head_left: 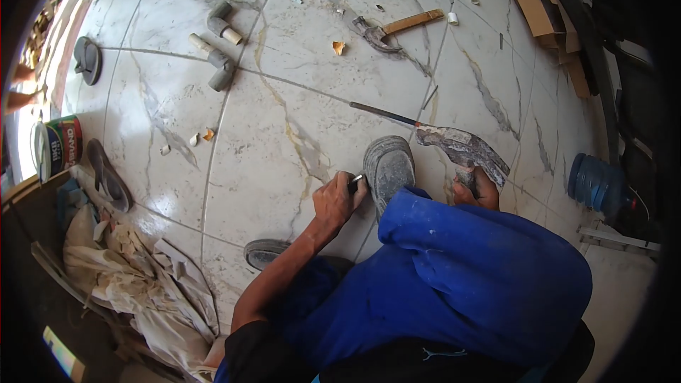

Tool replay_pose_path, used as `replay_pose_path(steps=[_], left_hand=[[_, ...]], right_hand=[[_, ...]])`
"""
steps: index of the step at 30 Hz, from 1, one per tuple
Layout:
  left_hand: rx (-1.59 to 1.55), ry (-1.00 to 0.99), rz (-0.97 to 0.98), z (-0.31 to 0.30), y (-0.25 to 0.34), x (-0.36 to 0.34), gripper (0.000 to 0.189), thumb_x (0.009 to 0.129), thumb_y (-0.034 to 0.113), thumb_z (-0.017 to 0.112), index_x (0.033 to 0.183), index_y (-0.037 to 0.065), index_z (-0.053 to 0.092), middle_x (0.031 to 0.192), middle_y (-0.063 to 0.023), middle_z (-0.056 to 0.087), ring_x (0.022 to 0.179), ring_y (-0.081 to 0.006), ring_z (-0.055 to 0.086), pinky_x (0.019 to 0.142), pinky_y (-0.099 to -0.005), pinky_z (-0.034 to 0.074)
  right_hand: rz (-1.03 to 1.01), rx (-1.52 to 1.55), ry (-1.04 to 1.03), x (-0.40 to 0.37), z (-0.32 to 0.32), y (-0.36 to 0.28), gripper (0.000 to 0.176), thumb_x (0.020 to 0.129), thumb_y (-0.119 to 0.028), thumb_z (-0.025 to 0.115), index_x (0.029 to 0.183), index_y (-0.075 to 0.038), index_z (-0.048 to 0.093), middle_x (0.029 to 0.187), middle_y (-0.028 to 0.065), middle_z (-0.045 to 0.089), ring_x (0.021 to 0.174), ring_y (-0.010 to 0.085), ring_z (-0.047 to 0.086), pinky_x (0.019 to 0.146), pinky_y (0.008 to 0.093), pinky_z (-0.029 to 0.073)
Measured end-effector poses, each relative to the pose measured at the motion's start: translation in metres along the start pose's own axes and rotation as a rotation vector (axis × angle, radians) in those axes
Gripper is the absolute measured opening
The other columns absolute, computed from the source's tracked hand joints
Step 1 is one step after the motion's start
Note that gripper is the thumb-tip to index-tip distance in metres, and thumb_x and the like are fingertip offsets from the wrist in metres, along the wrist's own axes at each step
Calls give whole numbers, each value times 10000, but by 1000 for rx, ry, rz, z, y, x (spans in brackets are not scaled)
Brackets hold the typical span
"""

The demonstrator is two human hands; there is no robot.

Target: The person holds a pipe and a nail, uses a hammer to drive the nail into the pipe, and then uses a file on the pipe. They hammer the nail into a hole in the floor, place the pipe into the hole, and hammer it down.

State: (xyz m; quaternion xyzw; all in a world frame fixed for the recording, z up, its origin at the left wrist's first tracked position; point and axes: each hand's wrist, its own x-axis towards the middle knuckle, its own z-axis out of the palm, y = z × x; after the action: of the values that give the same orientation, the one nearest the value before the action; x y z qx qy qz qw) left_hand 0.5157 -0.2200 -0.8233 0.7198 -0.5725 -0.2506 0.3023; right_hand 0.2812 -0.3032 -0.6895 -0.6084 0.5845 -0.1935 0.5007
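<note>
The left hand [336, 199] is near the middle of the floor [245, 163], just beside the front shoe [391, 170]. Its fingers are curled tight around a small dark piece [355, 183] with a shiny end; most of it is hidden in the fist, so what it is I cannot tell. The right hand [486, 189], beyond the blue knee [496, 241], has its fingers clenched on the handle of a worn hammer [461, 147]. The hammer's head is above the hand, lying slantwise in view. A thin dark rod [383, 113] runs from left of the head up to its edge; whether the two touch I cannot tell.

Farther off, a second hammer [412, 23] with a wooden handle lies on the tiles, near an orange shard [338, 48] and a white pipe piece [452, 19]. Two grey elbows [220, 21] [221, 71] lie to its left. At the left edge are two sandals [88, 61] [108, 174], a tub [64, 143] and crumpled cloth [128, 276]; at the right, cardboard [526, 0] and a blue bottle [597, 181].
</note>
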Motion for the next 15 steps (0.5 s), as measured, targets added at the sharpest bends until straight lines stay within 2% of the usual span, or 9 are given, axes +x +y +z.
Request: replay_pose_path(steps=[2, 5, 9, 11, 13, 14, 15], left_hand=[[-30, 40, 46, 3, 3, 0, 231, 782, 220, 678, 766, 46, 526, 648, -110, 621, 525, -254, 614, 451, -342, 471], [-72, 49, 60, 5, -1, 1, 238, 797, 225, 671, 762, 44, 521, 635, -110, 614, 514, -250, 607, 450, -340, 470], [-106, -10, 55, 3, -6, 0, 215, 819, 213, 644, 782, 43, 519, 642, -106, 603, 526, -253, 604, 453, -348, 466], [-126, -44, 42, 2, -8, 0, 190, 827, 197, 627, 783, 48, 518, 661, -107, 598, 545, -254, 603, 457, -346, 461], [-375, -89, -33, -4, -14, 3, 164, 879, 181, 562, 867, 19, 541, 710, -136, 602, 597, -239, 607, 530, -331, 471], [-381, -97, -35, -8, -16, 5, 164, 879, 181, 562, 867, 19, 541, 710, -136, 602, 597, -239, 607, 530, -331, 471], [-521, -134, -198, -15, -18, 6, 152, 903, 157, 528, 912, 6, 537, 748, -126, 613, 652, -199, 604, 565, -315, 458]], right_hand=[[53, 107, -10, 2, 1, 0, 288, 841, -262, 630, 977, -34, 520, 614, -26, 486, 518, 30, 401, 482, 202, 331], [64, 79, 36, 3, 2, 3, 285, 838, -263, 634, 965, -36, 519, 614, -22, 485, 515, 31, 407, 484, 195, 332], [124, 157, 7, 10, 7, -10, 289, 837, -264, 637, 962, -33, 516, 627, -14, 492, 514, 32, 416, 483, 193, 333], [259, 122, -77, 9, 3, -12, 343, 838, -234, 622, 1066, 8, 541, 800, 25, 553, 698, 85, 503, 650, 238, 410], [224, 101, -57, 10, 6, -9, 351, 837, -235, 622, 1075, 10, 540, 792, 25, 553, 692, 84, 503, 647, 241, 412], [184, 86, -39, 11, 9, -7, 360, 836, -236, 621, 1083, 12, 539, 783, 25, 554, 685, 84, 504, 645, 243, 414], [195, 84, -34, 12, 11, -6, 360, 836, -236, 621, 1083, 12, 539, 783, 25, 554, 685, 84, 504, 645, 243, 414]])
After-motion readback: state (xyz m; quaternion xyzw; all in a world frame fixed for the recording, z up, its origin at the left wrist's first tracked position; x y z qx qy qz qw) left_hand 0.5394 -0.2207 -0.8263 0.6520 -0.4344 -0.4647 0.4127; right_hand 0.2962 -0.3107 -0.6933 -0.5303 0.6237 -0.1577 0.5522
